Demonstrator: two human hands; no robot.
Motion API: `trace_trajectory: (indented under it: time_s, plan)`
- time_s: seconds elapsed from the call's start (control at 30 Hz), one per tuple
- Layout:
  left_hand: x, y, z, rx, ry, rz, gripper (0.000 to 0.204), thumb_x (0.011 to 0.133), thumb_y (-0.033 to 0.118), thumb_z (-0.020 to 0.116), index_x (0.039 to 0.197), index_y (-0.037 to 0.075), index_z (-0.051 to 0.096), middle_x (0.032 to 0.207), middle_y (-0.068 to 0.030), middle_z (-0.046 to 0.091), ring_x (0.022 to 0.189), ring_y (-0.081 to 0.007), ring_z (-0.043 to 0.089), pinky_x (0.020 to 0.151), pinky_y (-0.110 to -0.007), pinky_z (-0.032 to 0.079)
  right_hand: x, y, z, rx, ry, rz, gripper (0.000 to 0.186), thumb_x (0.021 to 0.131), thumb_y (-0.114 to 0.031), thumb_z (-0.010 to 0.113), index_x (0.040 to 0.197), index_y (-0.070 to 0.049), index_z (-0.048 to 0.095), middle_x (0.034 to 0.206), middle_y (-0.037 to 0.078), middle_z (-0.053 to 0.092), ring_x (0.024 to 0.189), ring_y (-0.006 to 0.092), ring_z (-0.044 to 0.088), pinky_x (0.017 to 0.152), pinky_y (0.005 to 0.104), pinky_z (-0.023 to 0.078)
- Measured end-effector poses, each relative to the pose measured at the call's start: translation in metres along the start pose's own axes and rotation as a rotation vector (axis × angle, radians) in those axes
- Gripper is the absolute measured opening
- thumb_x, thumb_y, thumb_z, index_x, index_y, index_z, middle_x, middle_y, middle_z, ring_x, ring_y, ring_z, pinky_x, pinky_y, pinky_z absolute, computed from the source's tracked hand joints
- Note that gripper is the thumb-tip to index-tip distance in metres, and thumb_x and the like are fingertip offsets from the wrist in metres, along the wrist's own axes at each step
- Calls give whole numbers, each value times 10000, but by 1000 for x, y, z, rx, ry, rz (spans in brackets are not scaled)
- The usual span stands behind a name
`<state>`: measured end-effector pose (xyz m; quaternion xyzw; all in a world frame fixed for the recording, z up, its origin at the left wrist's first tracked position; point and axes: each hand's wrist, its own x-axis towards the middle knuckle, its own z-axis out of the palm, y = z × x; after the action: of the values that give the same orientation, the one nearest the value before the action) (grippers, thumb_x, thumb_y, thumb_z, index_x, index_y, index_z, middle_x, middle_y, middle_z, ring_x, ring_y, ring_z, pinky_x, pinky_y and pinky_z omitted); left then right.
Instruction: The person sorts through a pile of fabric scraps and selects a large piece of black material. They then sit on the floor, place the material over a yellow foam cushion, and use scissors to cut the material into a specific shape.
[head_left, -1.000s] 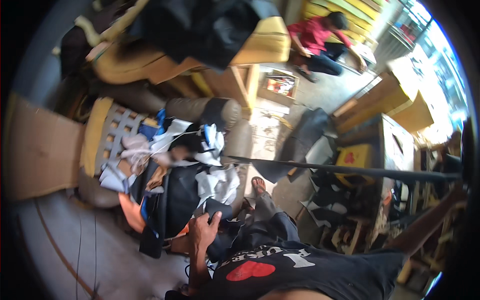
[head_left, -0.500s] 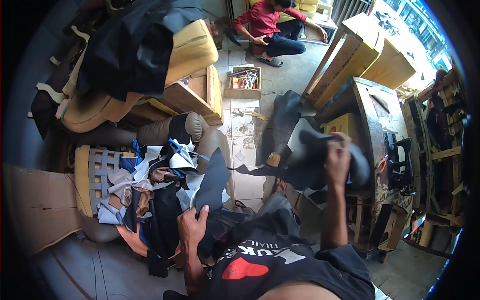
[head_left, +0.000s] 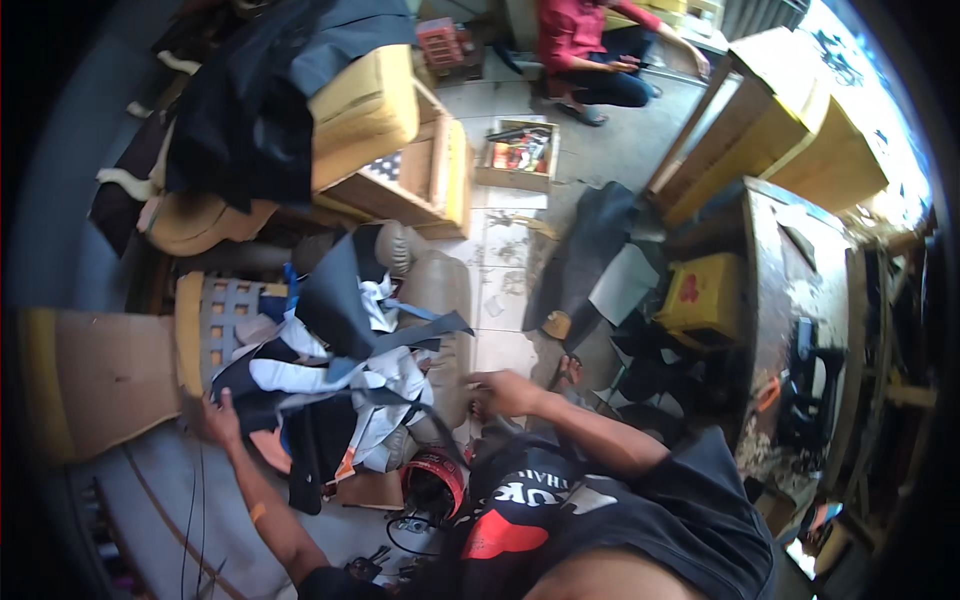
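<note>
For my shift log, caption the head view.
Left hand at the edge of dark sheet material, right hand beside the scrap pile, webbed seat beyond.

- Dark upholstery scraps (head_left: 333, 305): smooth, leather-like, low sheen
- Tool box (head_left: 515, 179): bare matt wood
- Yellow container (head_left: 714, 288): smooth plastic
- Sewing-machine table (head_left: 799, 287): worn, rough, flaking top
- Cushion block (head_left: 370, 115): matt foam
- Floor tiles (head_left: 503, 350): smooth, stained

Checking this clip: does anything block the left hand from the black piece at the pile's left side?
Nothing visible does. The left hand is right at the near edge of the black piece, seemingly touching it, with no other scrap showing between them. Whether the fingers grip it is unclear.
</note>
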<state>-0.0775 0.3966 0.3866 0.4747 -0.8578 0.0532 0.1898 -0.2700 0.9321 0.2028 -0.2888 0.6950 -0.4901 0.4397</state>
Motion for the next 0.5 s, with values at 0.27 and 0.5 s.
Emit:
trace_trajectory:
  time_s: [0.27, 0.5]
  plan:
    - [-272, 130, 156, -178, -1018, 197, 521, 951, 287, 603, 1384, 8, 526, 1435, -255, 520, 1336, -382, 506, 1103, -448, 406, -209, 216, -2, -234, 256, 817, 455, 936, -402, 619, 1148, 0, 640, 1105, 282, 688, 1088, 465, 644, 917, 530, 519]
    - [-431, 247, 153, 182, -1408, 414, 725, 882, 563, 672, 1434, 161, 428, 1455, -229, 438, 1320, -466, 483, 1007, -596, 453, -214, 192, 69, -62, 491, 1112, 428, 1004, -384, 518, 1157, 4, 615, 1106, 341, 653, 1087, 517, 615, 912, 565, 493]
